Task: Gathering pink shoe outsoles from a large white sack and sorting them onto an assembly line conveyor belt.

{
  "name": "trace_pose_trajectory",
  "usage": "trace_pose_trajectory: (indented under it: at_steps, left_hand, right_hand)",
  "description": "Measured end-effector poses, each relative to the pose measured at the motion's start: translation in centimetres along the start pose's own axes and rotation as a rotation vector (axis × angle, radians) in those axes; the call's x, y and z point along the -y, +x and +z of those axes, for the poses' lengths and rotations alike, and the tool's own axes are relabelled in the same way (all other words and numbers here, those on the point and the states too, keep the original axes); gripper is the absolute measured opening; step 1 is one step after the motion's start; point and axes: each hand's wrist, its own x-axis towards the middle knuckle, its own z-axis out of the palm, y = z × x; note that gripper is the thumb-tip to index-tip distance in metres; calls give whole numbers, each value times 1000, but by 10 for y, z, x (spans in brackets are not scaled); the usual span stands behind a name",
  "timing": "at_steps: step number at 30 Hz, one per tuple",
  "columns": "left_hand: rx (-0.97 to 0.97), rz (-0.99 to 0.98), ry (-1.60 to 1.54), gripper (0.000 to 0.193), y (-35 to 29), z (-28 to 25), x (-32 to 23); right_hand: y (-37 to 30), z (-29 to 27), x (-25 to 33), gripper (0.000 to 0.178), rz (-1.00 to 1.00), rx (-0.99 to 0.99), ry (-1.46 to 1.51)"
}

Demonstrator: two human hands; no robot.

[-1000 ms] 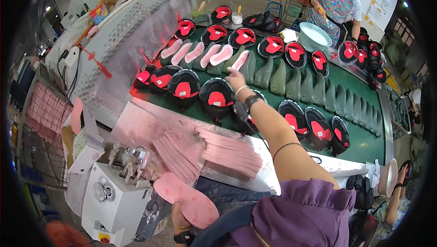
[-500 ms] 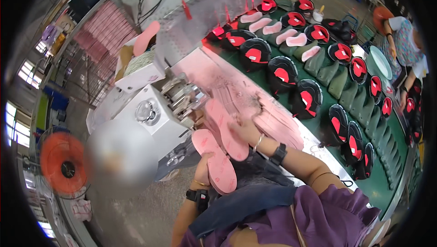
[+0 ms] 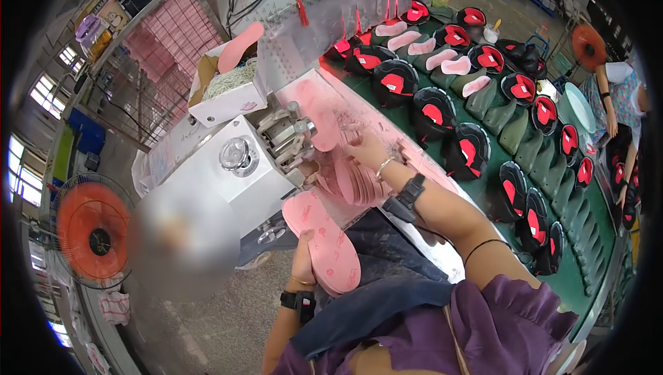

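My left hand (image 3: pixel 302 262) grips a pink insole (image 3: pixel 322 242) by its edge, thumb on top; it is held slanted above my lap. Whether more insoles lie under it I cannot tell. My right hand (image 3: pixel 367 152) reaches over the dusty pink bench beside the machine, fingertips drawn together; what they pinch, if anything, I cannot make out. Just below its wrist stands a fanned row of pink insoles (image 3: pixel 358 183). Another pink insole (image 3: pixel 319 116) lies beyond the fingertips, against the metal head of a white machine (image 3: pixel 238 164) with a round knob.
A white box (image 3: pixel 231 95) of pale strands, with a pink insole on it, sits on the machine. To the right, a green conveyor (image 3: pixel 568 285) carries black-and-red shoe uppers and green shoe lasts. An orange fan (image 3: pixel 97 240) stands left. Another person works at far right.
My right hand has moved up and away from my lap, without the large insole it held beside the left one. My left hand keeps its insole in nearly the same place.
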Motion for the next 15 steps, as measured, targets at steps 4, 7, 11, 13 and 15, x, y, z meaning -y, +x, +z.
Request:
trace_pose_trajectory:
  at_steps: [4, 7, 11, 13, 15]
  left_hand:
    - [70, -65, 9, 40, 3, -2, 3]
    - [112, -93, 4, 37, 5, -3, 7]
    - [76, -89, 21, 36, -11, 8, 0]
    - [39, -98, 23, 35, -13, 7, -3]
    - [22, -129, 26, 34, -10, 4, -2]
  right_hand:
    - [6, -27, -3, 33, -448, -238, -571]
    - [10, -26, -8, 32, -443, -234, -593]
    - [11, 17, -11, 40, -151, -61, -343]
    - [31, 39, -15, 45, -122, -110, -227]
    - [74, 49, -34, 49, -148, -238, -153]
